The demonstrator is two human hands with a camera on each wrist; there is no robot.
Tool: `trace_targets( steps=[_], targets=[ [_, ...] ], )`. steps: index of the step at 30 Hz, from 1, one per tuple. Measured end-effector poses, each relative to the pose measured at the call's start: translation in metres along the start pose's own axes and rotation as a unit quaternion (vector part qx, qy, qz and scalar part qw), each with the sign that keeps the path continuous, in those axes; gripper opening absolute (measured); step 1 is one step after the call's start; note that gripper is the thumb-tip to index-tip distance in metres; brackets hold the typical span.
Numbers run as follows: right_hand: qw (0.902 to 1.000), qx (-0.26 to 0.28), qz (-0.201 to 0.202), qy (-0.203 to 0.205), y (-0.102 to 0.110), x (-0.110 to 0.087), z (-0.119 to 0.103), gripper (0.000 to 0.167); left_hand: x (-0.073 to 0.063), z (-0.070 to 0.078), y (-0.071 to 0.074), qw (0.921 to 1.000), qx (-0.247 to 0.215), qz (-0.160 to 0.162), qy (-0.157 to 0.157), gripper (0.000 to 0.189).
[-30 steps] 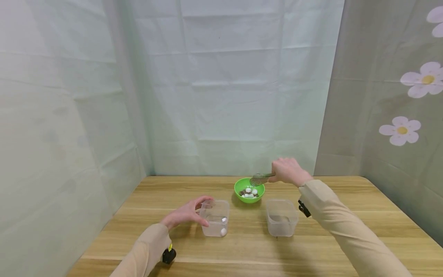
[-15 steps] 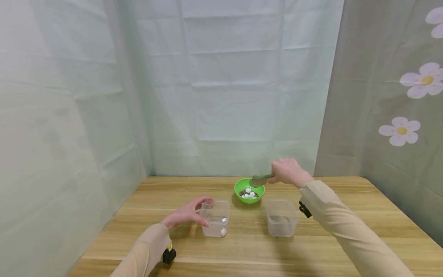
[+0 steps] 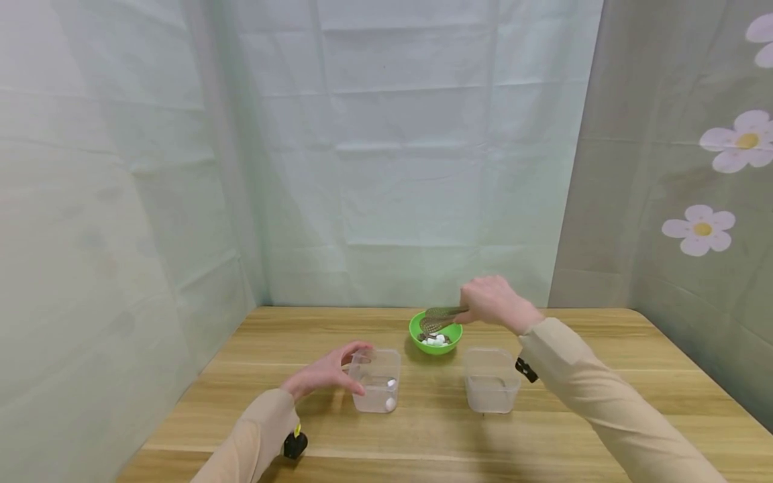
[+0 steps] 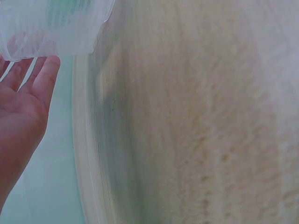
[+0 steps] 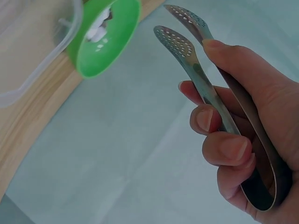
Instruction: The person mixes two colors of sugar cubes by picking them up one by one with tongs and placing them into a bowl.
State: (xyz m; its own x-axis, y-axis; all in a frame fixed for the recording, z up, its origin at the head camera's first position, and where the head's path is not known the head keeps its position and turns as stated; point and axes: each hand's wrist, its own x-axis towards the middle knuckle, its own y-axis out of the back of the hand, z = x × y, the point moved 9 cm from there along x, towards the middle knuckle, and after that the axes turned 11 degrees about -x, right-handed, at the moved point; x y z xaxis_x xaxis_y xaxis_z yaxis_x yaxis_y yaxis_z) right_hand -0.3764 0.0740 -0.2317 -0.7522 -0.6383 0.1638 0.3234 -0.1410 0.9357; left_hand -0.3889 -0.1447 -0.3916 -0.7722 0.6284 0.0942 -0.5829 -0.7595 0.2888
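My right hand (image 3: pixel 495 303) holds perforated metal tongs (image 5: pixel 187 60) between thumb and fingers. Their two tips stand apart over the green bowl (image 5: pixel 110 51), in which white marshmallow-like pieces (image 3: pixel 439 340) lie among brown bits. My left hand (image 3: pixel 326 370) holds the near-left clear plastic container (image 3: pixel 377 365) at its left side, thumb in front and fingers behind. Two white pieces (image 3: pixel 390 404) show in that container, toward its right side. In the left wrist view, fingertips (image 4: pixel 52 63) meet the container's wall.
A second clear plastic container (image 3: pixel 490 365) stands to the right, below my right forearm. All of it rests on a wooden table (image 3: pixel 423 443). Pale curtains (image 3: pixel 410 168) hang behind the table and along both sides.
My right hand has moved left with the tongs, whose tips have spread wider above the bowl. A white piece in the bowl has shifted lower. My left hand has stayed still.
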Motion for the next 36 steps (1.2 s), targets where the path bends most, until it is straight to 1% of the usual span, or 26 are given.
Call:
trace_targets(
  steps=[6,12,18,21,25,28,30,33,36],
  targets=[
    [0.9994,-0.024,0.005,0.023,0.012,0.003,-0.022,0.034,0.001,0.0,-0.001,1.0,0.002,-0.005,-0.007,0.085],
    [0.9975,-0.05,0.014,0.049,0.02,0.007,-0.046,0.042,0.002,0.0,-0.001,1.0,0.004,-0.002,-0.001,0.085],
    [0.9951,-0.075,0.006,0.064,0.024,0.011,-0.066,0.041,0.002,0.0,-0.003,0.9998,0.017,0.003,0.004,0.086],
    [0.9941,-0.082,0.008,0.071,0.026,0.014,-0.074,0.041,0.002,0.0,-0.003,0.9999,0.012,0.002,0.006,0.086],
    [0.9934,-0.095,-0.008,0.064,0.024,0.021,-0.085,0.041,0.003,-0.001,-0.003,1.0,0.001,-0.002,0.005,0.086],
    [0.9907,-0.119,-0.026,0.062,0.018,0.027,-0.093,0.039,0.002,-0.001,-0.003,1.0,-0.001,-0.002,0.003,0.086],
    [0.9881,-0.135,-0.031,0.067,0.012,0.031,-0.099,0.038,0.002,-0.001,-0.003,1.0,-0.004,-0.002,0.006,0.086],
    [0.9844,-0.156,-0.03,0.076,0.006,0.034,-0.107,0.036,0.002,-0.002,-0.003,0.9999,-0.006,-0.003,0.009,0.087],
    [0.9821,-0.167,-0.021,0.085,0.003,0.036,-0.114,0.035,0.002,-0.002,-0.003,0.9999,-0.009,-0.005,0.01,0.087]
  ],
)
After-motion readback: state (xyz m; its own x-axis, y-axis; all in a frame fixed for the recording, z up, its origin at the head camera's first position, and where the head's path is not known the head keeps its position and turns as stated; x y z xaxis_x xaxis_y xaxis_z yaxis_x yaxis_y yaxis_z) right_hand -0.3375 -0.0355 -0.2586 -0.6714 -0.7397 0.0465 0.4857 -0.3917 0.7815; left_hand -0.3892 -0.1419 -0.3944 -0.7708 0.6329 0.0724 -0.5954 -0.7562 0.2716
